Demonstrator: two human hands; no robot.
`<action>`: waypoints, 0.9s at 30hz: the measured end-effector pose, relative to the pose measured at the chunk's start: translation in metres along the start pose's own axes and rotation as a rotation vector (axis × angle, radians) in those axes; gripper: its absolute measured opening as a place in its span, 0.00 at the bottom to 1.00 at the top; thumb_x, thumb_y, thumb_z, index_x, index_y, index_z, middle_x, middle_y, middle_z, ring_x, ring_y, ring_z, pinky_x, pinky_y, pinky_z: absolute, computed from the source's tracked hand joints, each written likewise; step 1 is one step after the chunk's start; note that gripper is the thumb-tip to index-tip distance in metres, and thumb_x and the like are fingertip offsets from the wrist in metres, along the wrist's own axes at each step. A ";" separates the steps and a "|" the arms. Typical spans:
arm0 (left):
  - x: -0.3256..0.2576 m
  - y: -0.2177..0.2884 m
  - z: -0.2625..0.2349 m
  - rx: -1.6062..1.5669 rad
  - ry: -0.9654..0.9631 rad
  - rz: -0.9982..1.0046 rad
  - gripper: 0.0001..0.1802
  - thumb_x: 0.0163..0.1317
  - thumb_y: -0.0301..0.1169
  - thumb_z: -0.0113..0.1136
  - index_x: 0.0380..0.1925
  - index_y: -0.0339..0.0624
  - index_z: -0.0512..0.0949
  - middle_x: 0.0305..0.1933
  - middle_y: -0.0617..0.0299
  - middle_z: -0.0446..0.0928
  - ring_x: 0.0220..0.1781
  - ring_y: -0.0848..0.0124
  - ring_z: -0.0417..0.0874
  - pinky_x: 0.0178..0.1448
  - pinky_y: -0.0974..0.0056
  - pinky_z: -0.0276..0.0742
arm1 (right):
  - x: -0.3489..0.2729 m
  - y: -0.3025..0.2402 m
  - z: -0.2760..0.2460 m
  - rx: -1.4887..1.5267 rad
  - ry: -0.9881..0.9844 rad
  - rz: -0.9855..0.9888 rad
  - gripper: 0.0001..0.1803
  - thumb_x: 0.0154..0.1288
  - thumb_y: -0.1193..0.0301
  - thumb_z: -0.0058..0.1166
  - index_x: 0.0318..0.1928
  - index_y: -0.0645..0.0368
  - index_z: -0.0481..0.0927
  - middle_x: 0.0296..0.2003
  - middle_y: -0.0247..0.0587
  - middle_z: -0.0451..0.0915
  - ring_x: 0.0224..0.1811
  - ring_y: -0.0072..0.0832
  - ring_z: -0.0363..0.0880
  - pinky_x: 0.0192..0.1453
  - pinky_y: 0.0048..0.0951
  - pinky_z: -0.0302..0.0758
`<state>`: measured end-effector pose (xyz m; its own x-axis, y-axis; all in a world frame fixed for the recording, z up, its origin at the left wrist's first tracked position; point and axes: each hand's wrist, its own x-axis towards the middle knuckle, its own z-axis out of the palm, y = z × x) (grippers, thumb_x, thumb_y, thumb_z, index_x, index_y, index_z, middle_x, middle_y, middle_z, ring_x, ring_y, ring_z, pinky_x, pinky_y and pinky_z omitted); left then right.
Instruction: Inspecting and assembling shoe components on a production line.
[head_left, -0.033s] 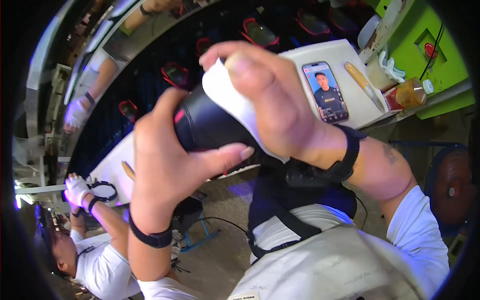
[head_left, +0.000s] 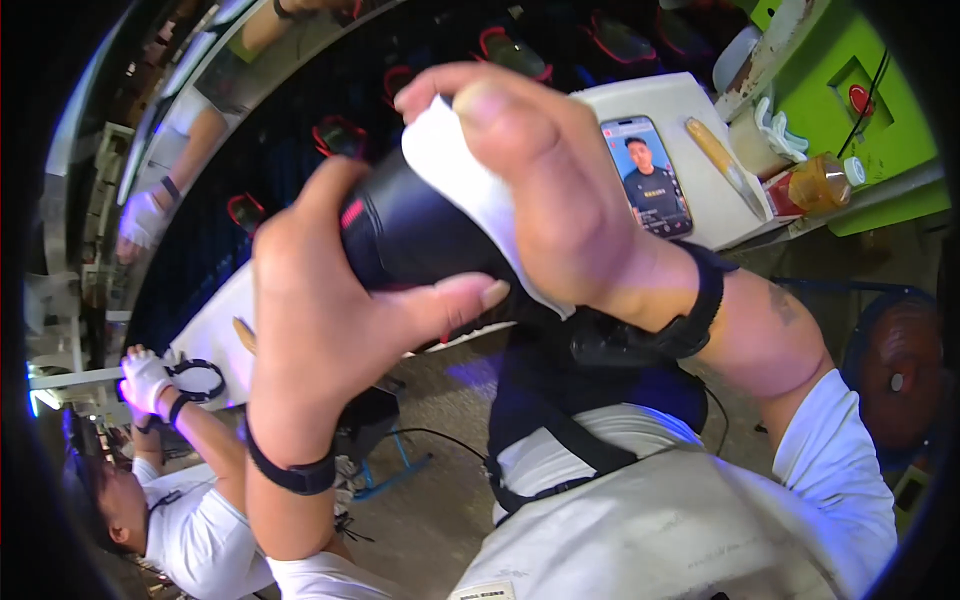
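A black, smooth leather-look shoe [head_left: 415, 230] with a small pink mark is held up between my two hands. Along its right side runs a white, sole-like layer [head_left: 450, 155]. My left hand [head_left: 320, 290] wraps round the black body from the left, its thumb stretched underneath. Over the white side closes my right hand [head_left: 570, 190], thumb pressing near the upper end. Both palms and parts of the shoe are hidden. Right of my right hand, a phone [head_left: 650, 180] lies on a white board [head_left: 690, 100] beside a wooden-handled knife [head_left: 725, 165].
Several red-rimmed dark pieces [head_left: 515, 52] lie on the dark surface beyond. A bottle [head_left: 825, 185] stands right of the knife, near a green panel [head_left: 820, 80]. At lower left a co-worker's white-gloved hand [head_left: 148, 380] is near a black loop [head_left: 200, 380]. A fan [head_left: 895, 380] stands far right.
Both hands and the shoe appear slightly further left, as does much of the scene. The grip looks the same.
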<state>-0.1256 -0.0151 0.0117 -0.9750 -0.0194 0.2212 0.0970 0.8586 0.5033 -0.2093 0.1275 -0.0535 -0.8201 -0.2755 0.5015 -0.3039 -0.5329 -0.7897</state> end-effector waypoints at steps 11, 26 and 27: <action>-0.019 0.019 0.012 0.165 0.010 0.141 0.48 0.31 0.56 0.86 0.46 0.33 0.77 0.34 0.51 0.84 0.35 0.58 0.89 0.43 0.59 0.83 | -0.025 -0.014 -0.029 0.093 -0.192 0.172 0.48 0.72 0.37 0.45 0.73 0.68 0.59 0.55 0.42 0.76 0.54 0.27 0.75 0.63 0.29 0.69; -0.078 0.057 0.024 0.448 0.237 0.481 0.14 0.59 0.19 0.56 0.44 0.23 0.80 0.26 0.60 0.76 0.20 0.75 0.74 0.24 0.71 0.72 | -0.056 -0.070 -0.047 -0.220 -0.554 0.009 0.39 0.67 0.52 0.49 0.63 0.79 0.69 0.63 0.70 0.71 0.67 0.58 0.71 0.71 0.55 0.66; -0.075 0.058 0.022 0.428 0.192 0.506 0.13 0.58 0.17 0.57 0.43 0.23 0.80 0.25 0.61 0.75 0.20 0.75 0.74 0.24 0.71 0.72 | -0.054 -0.066 -0.049 -0.231 -0.604 -0.076 0.41 0.67 0.51 0.47 0.65 0.79 0.68 0.65 0.71 0.69 0.69 0.59 0.69 0.71 0.56 0.66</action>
<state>-0.0508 0.0472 0.0055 -0.7738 0.3807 0.5062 0.4050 0.9119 -0.0668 -0.1690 0.2164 -0.0456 -0.3957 -0.6810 0.6161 -0.5020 -0.4014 -0.7661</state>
